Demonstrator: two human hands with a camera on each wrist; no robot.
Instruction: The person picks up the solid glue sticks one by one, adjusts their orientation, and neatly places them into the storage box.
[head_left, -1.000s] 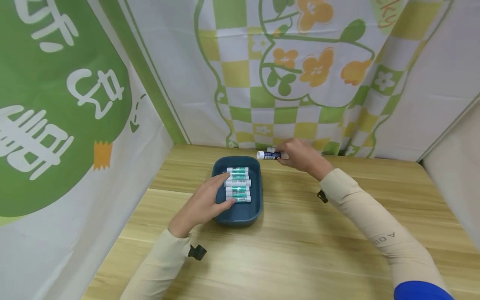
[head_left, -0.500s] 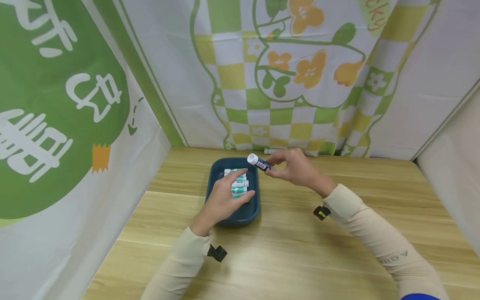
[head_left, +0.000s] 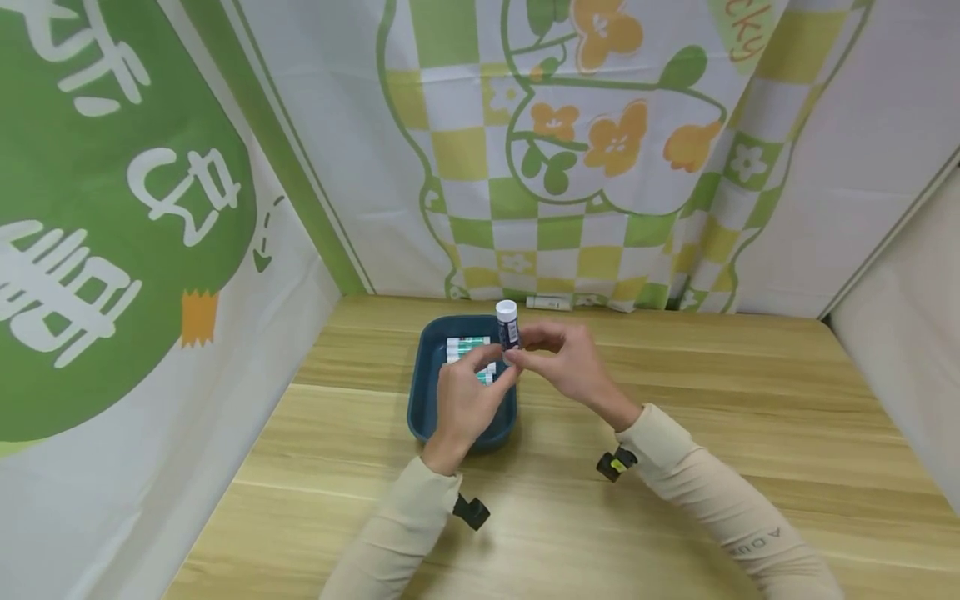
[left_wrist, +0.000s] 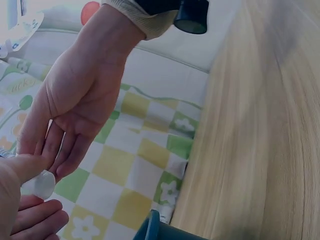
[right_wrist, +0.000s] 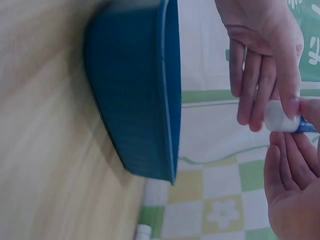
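A dark navy glue stick [head_left: 508, 327] with white ends stands upright above the tray's right side. Its lower white end [left_wrist: 44, 185] sits between the fingers of both hands. My left hand [head_left: 467, 400] pinches that end from the left, thumb and forefinger closed on it. My right hand [head_left: 572, 362] holds the lower part from the right, as the right wrist view also shows, with the white end [right_wrist: 281, 117] between both hands. Under the hands, a dark blue tray [head_left: 417, 408] holds several white-and-green glue sticks [head_left: 468, 343], partly hidden by my left hand.
Another white tube [head_left: 549, 302] lies at the back edge of the wooden table [head_left: 675, 433], against the patterned curtain [head_left: 555, 233]. Cloth walls [head_left: 892, 208] enclose the table on the left, back and right.
My right hand has brought the glue stick left from the back edge and turned it upright. My left hand has risen from the tray's glue sticks and now pinches its lower end.
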